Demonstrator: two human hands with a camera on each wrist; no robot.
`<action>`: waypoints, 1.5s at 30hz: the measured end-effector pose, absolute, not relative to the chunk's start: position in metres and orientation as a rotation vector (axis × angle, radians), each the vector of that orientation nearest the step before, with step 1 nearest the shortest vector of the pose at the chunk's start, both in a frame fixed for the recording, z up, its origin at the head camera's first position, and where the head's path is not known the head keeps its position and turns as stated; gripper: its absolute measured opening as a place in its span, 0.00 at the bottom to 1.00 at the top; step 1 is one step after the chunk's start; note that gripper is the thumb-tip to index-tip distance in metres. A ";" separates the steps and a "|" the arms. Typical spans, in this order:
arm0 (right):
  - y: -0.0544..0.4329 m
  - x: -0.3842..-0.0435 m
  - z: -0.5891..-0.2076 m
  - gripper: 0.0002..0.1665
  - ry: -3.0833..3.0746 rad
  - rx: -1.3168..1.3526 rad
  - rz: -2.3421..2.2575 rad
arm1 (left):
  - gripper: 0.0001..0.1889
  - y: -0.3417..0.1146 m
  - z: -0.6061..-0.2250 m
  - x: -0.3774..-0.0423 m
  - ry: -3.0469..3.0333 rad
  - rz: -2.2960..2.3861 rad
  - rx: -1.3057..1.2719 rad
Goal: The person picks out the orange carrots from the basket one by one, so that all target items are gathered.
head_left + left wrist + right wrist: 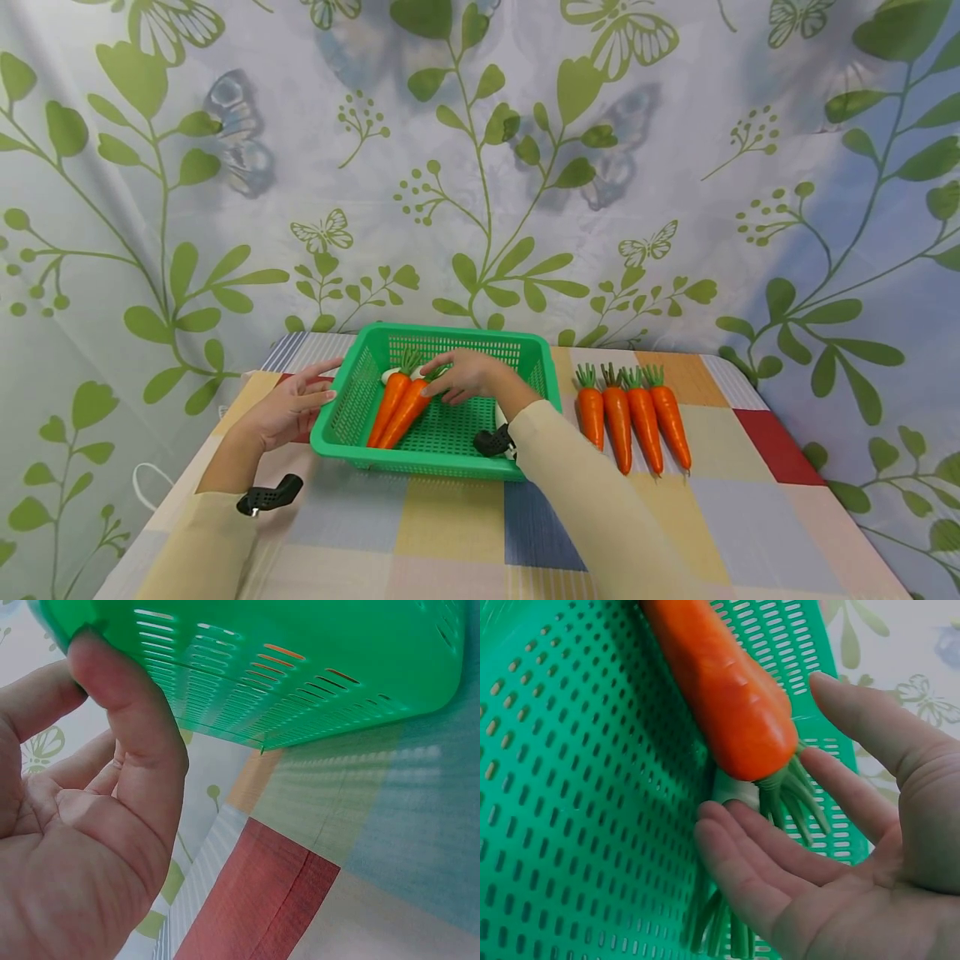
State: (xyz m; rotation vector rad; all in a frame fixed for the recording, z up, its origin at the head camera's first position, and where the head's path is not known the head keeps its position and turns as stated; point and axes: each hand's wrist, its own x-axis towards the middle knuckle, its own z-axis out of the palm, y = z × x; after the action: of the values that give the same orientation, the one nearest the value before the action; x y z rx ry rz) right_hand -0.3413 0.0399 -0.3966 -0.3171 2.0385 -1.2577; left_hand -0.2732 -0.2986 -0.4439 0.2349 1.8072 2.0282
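Observation:
A green plastic basket [435,462] stands on the table; two orange carrots [386,408] lie side by side in its left part. Whitish items [390,375] show beneath their green tops, largely covered. My right hand [468,375] reaches into the basket over the carrot tops. In the right wrist view its loosely spread fingers lie around the carrot's green stems [791,799] without closing on them, beside a white vegetable [735,789] half hidden under the carrot [735,705]. My left hand [288,408] is at the basket's left side, its thumb touching the rim, fingers relaxed.
Several carrots [630,417] lie in a row on the patchwork cloth [465,517], right of the basket. Another white thing [500,414] shows partly behind the right wrist. A leaf-patterned curtain [480,167] hangs behind the table. A white cable [142,479] loops at the left edge.

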 end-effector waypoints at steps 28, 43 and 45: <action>0.023 -0.346 -0.419 0.35 1.904 -0.204 -1.394 | 0.39 -0.297 -0.445 -0.273 1.810 2.032 0.269; 0.026 -0.348 -0.418 0.39 1.861 -0.185 -1.527 | 0.40 -0.297 -0.447 -0.273 1.807 2.032 0.260; 0.027 -0.349 -0.417 0.39 1.857 -0.180 -1.549 | 0.40 -0.297 -0.446 -0.273 1.804 2.034 0.262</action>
State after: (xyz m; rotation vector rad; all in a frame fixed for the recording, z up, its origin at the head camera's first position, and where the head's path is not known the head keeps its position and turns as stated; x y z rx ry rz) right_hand -0.3486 0.0270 -0.4170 -0.1799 1.8569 -1.5492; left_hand -0.2726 -0.2973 -0.4462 0.2624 1.8040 2.0336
